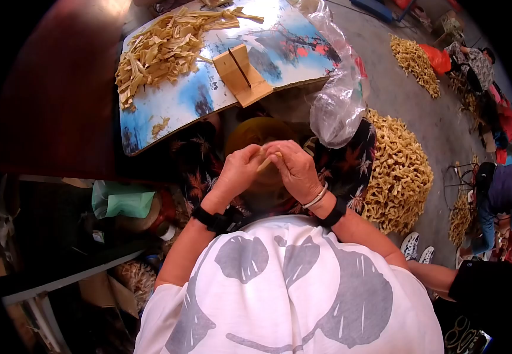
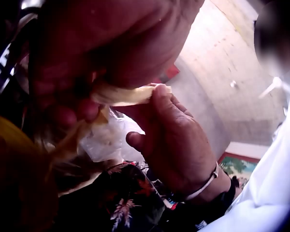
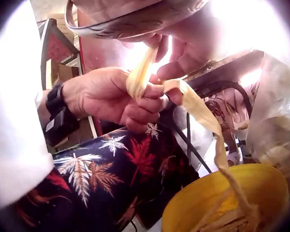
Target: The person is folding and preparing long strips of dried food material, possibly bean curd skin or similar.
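A pale yellow strip [image 1: 269, 161] is held between both hands above the lap. The left hand [image 1: 239, 171] pinches one part of it, fingers curled; in the right wrist view the left hand [image 3: 117, 99] grips the folded strip [image 3: 141, 75]. The right hand [image 1: 297, 171] holds the other end, and in the left wrist view the thumb and fingers of the right hand [image 2: 176, 140] pinch the tip of the strip [image 2: 130, 95]. A long tail of the strip [image 3: 203, 113] hangs down into a yellow bucket [image 3: 273, 186], where more strips lie.
Ahead stands a painted table [image 1: 194, 109] with a pile of dry strips [image 1: 161, 50] and a slotted wooden block [image 1: 241, 75]. A clear plastic bag [image 1: 336, 109] hangs at its right edge. Heaps of knotted pieces [image 1: 399, 174] lie on the floor at right, near other people.
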A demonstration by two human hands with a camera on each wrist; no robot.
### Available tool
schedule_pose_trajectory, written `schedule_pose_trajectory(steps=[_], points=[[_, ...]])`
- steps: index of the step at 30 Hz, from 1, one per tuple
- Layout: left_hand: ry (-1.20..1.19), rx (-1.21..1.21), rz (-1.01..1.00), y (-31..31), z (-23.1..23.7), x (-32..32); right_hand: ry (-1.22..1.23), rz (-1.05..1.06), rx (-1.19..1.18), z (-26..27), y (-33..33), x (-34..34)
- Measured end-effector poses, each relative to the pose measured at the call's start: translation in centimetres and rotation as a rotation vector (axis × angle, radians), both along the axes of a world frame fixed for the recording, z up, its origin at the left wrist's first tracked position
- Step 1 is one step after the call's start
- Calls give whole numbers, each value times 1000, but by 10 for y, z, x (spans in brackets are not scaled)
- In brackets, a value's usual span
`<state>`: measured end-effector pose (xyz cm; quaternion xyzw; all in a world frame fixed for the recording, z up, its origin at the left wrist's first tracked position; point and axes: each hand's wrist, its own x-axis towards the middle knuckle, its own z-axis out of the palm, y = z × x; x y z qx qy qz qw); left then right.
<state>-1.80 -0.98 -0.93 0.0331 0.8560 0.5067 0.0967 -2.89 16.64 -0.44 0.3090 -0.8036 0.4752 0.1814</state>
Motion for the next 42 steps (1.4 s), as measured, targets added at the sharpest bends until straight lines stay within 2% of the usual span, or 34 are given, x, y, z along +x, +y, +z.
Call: schedule_pose_trajectory(steps=[3,4,7,8,10,11,12,14,15,17,18,19,22,25,26,29,32,35,38,41,42], points=[[356,-156,-225,-4,5,1,-510,28,-259,2,-6,6],[412,-226,-189,-4,9,0,-512,-3,-174,-5,-3,1],[550,-383,-109,4,27,6,-1059,-59,-492,-18,-12,2],[574,-399,-104,8,33,9,-1098,-39,-524,-23,-12,1],[692,-407,-106,10,36,9,-951,-144,-496,-29,-18,-5],[766,-413,-93,11,32,8,-1044,-164,-512,-22,-17,-6],[807,-425,-77,12,30,6,-1024,-131,-507,-25,-16,-9],[854,-502,-61,13,30,5,-731,-150,-417,-52,-22,-15],[851,-532,-63,14,33,6,-697,-182,-233,-25,-19,-10],[818,-596,-31,15,37,7,-684,-116,-235,-26,-17,-9],[776,-593,-9,14,34,6,-691,-78,-248,-9,-15,-5],[746,-541,7,15,33,4,-703,-40,-260,6,-14,-1],[595,-318,30,19,34,5,-469,-27,-189,-11,-9,-7],[571,-154,45,22,36,9,-828,95,-409,-27,-3,-12],[560,-162,27,21,39,10,-1170,239,-662,-29,0,-9],[636,-162,13,19,37,10,-1481,459,-934,-2,4,2],[606,-213,120,17,24,10,-1516,558,-892,-3,10,0],[203,4,218,11,16,11,-1291,342,-676,-1,4,-2],[91,275,193,15,18,17,-1128,277,-517,-25,6,-10],[150,441,236,32,14,24,-1127,260,-587,-30,3,-7],[138,438,246,33,9,23,-953,196,-497,-36,2,-7]])
